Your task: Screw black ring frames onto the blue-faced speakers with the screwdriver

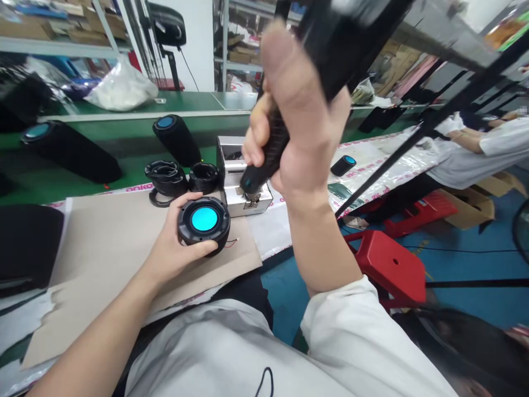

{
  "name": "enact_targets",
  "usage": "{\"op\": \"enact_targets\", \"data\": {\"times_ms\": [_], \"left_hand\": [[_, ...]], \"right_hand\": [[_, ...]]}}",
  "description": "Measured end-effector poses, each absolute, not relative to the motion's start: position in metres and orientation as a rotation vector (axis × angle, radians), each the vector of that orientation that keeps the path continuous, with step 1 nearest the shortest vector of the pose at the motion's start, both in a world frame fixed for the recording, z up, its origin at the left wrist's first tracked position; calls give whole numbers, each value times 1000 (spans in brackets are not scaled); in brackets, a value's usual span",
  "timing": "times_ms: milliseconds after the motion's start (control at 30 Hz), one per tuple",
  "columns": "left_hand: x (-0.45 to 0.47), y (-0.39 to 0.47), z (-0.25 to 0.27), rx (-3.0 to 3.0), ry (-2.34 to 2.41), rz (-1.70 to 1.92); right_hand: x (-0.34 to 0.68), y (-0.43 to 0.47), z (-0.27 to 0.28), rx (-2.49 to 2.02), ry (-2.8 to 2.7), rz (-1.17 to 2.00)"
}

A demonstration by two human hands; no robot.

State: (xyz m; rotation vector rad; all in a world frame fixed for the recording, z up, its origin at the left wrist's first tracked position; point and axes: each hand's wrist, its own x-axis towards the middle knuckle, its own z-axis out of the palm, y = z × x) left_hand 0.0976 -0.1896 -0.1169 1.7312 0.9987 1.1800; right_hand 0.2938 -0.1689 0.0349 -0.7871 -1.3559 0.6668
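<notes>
My left hand (173,238) is wrapped around a black cylindrical speaker (204,219) with a bright blue round end facing up. The speaker stands on a brown cardboard sheet (107,237), and a thin red wire shows beside it. My right hand (306,121) grips a black electric screwdriver (276,144), blurred at its upper part. Its lower end points down at the front of a small metal screw feeder (240,209); whether the tip touches cannot be made out. Black plastic rings (166,176) sit in a pile behind the speaker, with another stack (204,176) alongside.
Black fabric-covered speakers (176,139) stand or lean on the green bench behind, one longer (74,151) at left. A smaller speaker (344,165) lies to the right. A dark diagonal bar (392,154) crosses the right side. Red stools (390,264) and a co-worker (467,149) are beyond.
</notes>
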Motion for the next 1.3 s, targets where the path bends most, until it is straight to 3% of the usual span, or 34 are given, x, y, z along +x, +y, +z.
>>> {"op": "enact_targets", "data": {"times_ms": [200,433,567,767,1033,1300], "left_hand": [[97,-191,-117,1721,961,1187],[97,-189,-116,1717,936,1196],[98,-191,-116,1702,941,1183],[97,-193,-117,1674,948,1175],[96,-192,-117,1700,950,1168],[97,-192,-115,1689,987,1155]], "right_hand": [[318,-125,-17,-811,-1204,648],[322,-125,-36,-825,-1210,760],[328,-137,-30,-798,-1202,948],[327,-135,7,-685,-1256,655],[320,-120,-30,-790,-1195,660],[323,-131,-29,-830,-1186,819]]}}
